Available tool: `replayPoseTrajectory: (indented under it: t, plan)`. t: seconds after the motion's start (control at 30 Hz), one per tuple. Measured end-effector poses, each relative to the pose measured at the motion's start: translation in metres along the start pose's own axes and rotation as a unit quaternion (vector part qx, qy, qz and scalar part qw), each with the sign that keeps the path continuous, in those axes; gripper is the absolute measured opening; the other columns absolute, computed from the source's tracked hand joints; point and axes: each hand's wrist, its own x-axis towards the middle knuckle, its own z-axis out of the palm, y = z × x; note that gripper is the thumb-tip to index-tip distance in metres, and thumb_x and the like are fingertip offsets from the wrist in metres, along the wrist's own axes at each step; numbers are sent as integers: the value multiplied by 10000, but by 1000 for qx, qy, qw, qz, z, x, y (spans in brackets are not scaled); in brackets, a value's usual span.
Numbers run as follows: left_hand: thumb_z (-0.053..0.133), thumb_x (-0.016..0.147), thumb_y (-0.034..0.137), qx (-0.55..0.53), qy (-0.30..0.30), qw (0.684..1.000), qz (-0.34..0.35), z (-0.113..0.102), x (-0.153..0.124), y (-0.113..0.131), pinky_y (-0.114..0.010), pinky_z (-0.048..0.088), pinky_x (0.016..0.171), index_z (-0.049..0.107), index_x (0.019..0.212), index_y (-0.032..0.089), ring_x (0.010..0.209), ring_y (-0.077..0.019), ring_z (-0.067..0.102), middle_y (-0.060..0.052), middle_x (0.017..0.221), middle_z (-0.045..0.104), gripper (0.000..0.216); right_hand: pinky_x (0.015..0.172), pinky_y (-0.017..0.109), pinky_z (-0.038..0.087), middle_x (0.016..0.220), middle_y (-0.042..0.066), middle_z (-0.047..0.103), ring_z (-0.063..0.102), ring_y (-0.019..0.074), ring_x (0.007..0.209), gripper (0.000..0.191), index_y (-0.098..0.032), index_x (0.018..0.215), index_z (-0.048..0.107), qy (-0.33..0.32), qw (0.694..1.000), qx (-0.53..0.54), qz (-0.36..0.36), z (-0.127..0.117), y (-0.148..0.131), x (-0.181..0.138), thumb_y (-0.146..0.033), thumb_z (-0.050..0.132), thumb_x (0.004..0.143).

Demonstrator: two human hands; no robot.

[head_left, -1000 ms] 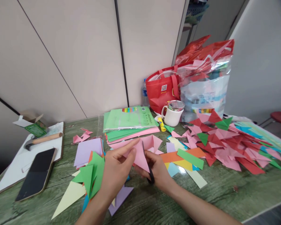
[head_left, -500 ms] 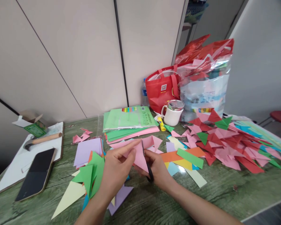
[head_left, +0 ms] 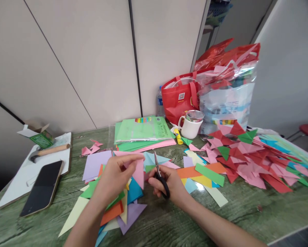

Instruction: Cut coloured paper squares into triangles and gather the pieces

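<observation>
Pinching the pink paper [head_left: 139,173] just below the frame's centre, the left hand [head_left: 113,176] is apart from the right hand [head_left: 174,181], which grips scissors [head_left: 158,174] beside it; a clean cut likely calls for taut paper and even strokes, well clear of the left hand.

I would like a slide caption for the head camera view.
Left hand holding pink paper, right hand holding scissors, with coloured paper pieces spread around.

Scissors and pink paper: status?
Left grip on pink paper. Right grip on scissors, blades pointing away, apart from that paper. Loose colored papers clutter the space beneath left grip.
</observation>
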Motion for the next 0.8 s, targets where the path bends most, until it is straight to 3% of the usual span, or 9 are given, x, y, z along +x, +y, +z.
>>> replayPoseTrajectory:
  t: [0.07, 0.17, 0.23, 0.33, 0.43, 0.53, 0.63, 0.73, 0.8]
  plan:
    - [478, 729, 303, 65, -33, 997, -9, -17, 1, -9, -212, 353, 456, 735, 866, 185, 486, -110, 457, -26, 742, 699, 314, 363, 191, 334, 427, -54, 518, 451, 81, 344, 248, -173, 711, 524, 25, 1000, -6, -12, -1, -2, 1, -375, 665, 680]
    - [442, 752, 302, 168, -84, 982, -19, -40, 0, -25, -221, 384, 488, 729, 869, 205, 531, -139, 519, -19, 700, 692, 324, 436, 214, 379, 485, -55, 526, 488, 99, 428, 274, -182, 788, 528, 119, 991, -3, -69, -7, -3, 5, -386, 673, 678]
    - [435, 761, 272, 261, -63, 963, -38, -49, -2, -33, -254, 429, 582, 723, 871, 236, 653, -179, 584, -32, 802, 702, 310, 500, 228, 410, 583, -37, 551, 523, 115, 525, 292, -188, 843, 532, 179, 977, -18, -112, -12, -2, 10, -361, 687, 666]
    - [431, 772, 238, 429, 18, 898, -92, -50, -6, -36, -356, 457, 661, 712, 916, 248, 827, -280, 612, -100, 970, 663, 316, 587, 256, 445, 707, -5, 575, 550, 140, 642, 290, -192, 893, 533, 222, 964, -53, -138, -20, 5, 18, -318, 677, 675]
    - [411, 803, 224, 477, 67, 875, -55, -34, -5, -33, -437, 471, 708, 690, 947, 194, 983, -343, 564, -169, 1087, 583, 316, 680, 309, 471, 803, 32, 588, 575, 176, 744, 294, -187, 913, 537, 241, 959, -67, -132, -24, 14, 22, -315, 665, 681]
    - [396, 807, 150, 397, 64, 913, 65, -5, 0, -35, -405, 472, 808, 643, 959, 151, 1004, -264, 573, -148, 1169, 549, 290, 719, 343, 478, 864, 58, 594, 578, 208, 826, 309, -185, 923, 540, 250, 958, -75, -123, -23, 21, 24, -323, 665, 676]
    - [402, 802, 96, 316, -32, 937, 146, 29, 7, -46, -382, 430, 923, 524, 1165, 137, 1127, -219, 517, -129, 1235, 544, 386, 721, 360, 482, 893, 70, 596, 570, 221, 855, 314, -185, 931, 536, 252, 956, -84, -122, -23, 24, 24, -307, 666, 671]
    - [326, 734, -49, 336, -129, 912, 196, 58, 9, -59, -378, 344, 1016, 398, 1285, 116, 1315, -205, 290, -130, 1368, 435, 580, 750, 378, 482, 924, 74, 587, 562, 226, 884, 328, -187, 934, 532, 258, 954, -80, -127, -25, 26, 25, -289, 675, 657]
    - [306, 711, -74, 368, -165, 892, 203, 71, 10, -64, -370, 327, 1030, 372, 1302, 107, 1333, -203, 242, -133, 1384, 415, 622, 770, 384, 480, 935, 72, 576, 557, 224, 897, 340, -189, 936, 525, 265, 954, -62, -128, -25, 26, 26, -287, 681, 650]
